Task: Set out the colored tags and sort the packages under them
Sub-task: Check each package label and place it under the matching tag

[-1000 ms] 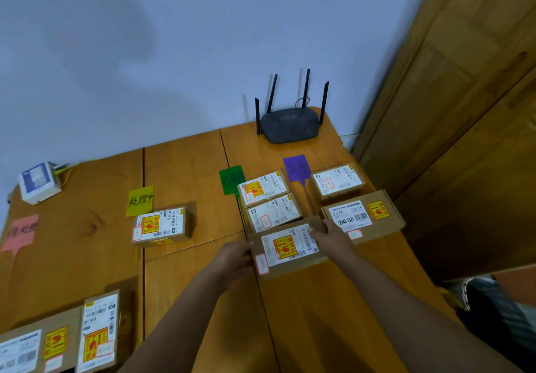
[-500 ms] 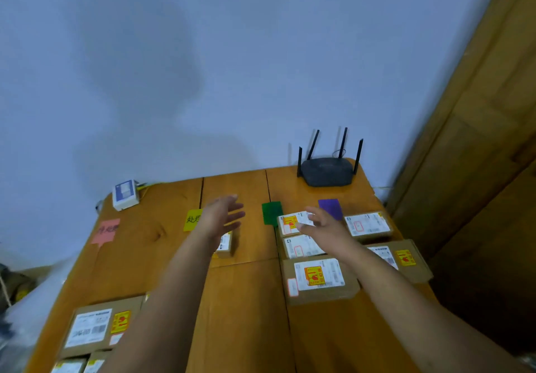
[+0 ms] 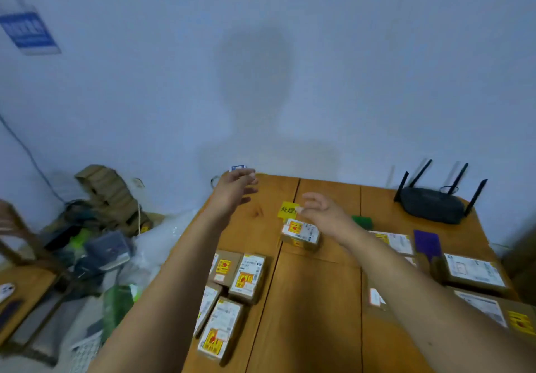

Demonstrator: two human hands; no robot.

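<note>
On the wooden table, a yellow tag lies with one small package just below it. A green tag and a purple tag lie further right, with several labelled packages under them. Several more packages sit at the table's near left. My left hand hovers open over the far left corner, holding nothing. My right hand hovers above the yellow tag with loosely curled fingers, empty. The pink tag is hidden behind my left arm.
A black router with antennas stands at the back right. A small white box peeks out behind my left hand. Bags and clutter fill the floor left of the table. The white wall rises behind.
Both hands let go of the package under the green tag and moved left and up. The view swung left, bringing the near-left packages and floor clutter into sight.
</note>
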